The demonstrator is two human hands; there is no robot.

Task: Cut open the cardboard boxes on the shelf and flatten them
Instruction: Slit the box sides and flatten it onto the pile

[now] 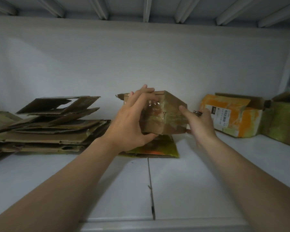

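Small brown cardboard box (pixel 167 113), glossy clear tape, middle of shelf (pixel 208 173): left hand (pixel 132 118) grips it; right hand (pixel 199 124) curls round a small metal tool (pixel 197 113), index touching box. Right: orange-taped box (pixel 241 119), barcode label (pixel 220 117) unreadable. Left: flattened corrugated stack (pixel 54 129).

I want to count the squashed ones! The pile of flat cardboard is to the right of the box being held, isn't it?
Not quite: in the head view the pile of flat cardboard lies to the left of the held box, on the shelf.
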